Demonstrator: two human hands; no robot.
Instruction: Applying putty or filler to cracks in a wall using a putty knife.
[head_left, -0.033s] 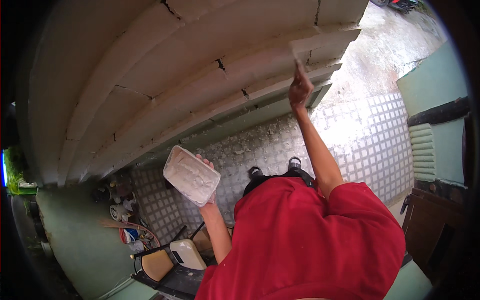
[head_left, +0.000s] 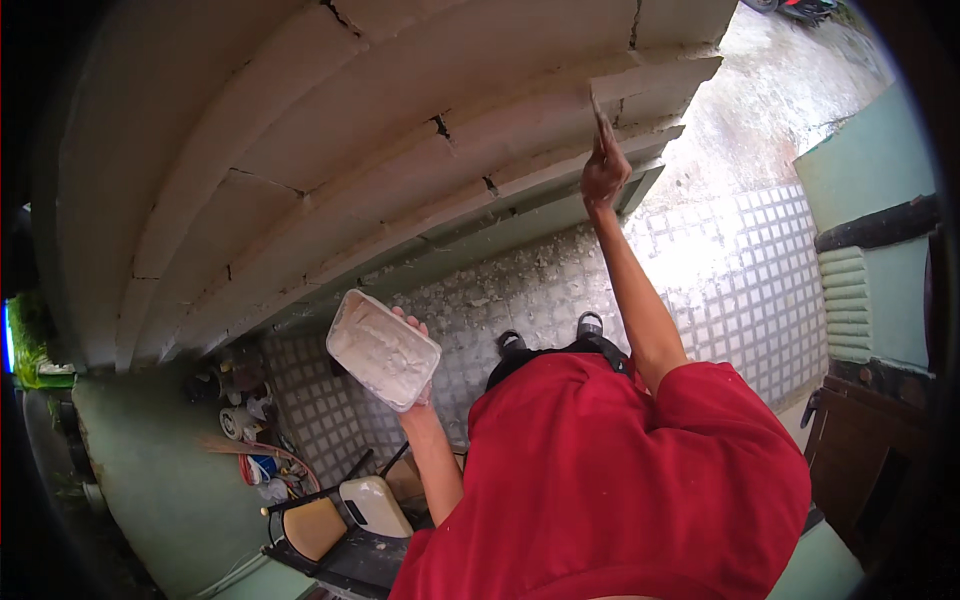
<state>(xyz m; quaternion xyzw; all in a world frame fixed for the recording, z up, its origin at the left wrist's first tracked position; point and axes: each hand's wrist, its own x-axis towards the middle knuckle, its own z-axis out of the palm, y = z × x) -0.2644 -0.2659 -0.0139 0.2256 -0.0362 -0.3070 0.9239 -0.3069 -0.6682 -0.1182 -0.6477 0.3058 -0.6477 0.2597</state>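
My left hand (head_left: pixel 418 398) holds an open rectangular white plastic tub (head_left: pixel 383 350) from beneath, its inside coated with pale, pasty material. My right hand (head_left: pixel 605 170) is raised, gripping a thin flat tool (head_left: pixel 597 105), apparently a putty knife, whose tip is at the pale, ridged surface (head_left: pixel 540 110) above; whether it touches cannot be told. Dark cracks and gaps run across that surface, several of them along its long joints.
Below lies a checked tile floor (head_left: pixel 740 290), with my sandalled feet. Chairs (head_left: pixel 315 525), assorted clutter (head_left: pixel 250 440) and a green wall (head_left: pixel 150 470) are at lower left. A dark wooden cabinet (head_left: pixel 850 450) stands at right. Part of a vehicle (head_left: pixel 800 10) shows beyond the paved ground.
My right hand and its tool have shifted slightly to the right. My left hand and the tub look unchanged.
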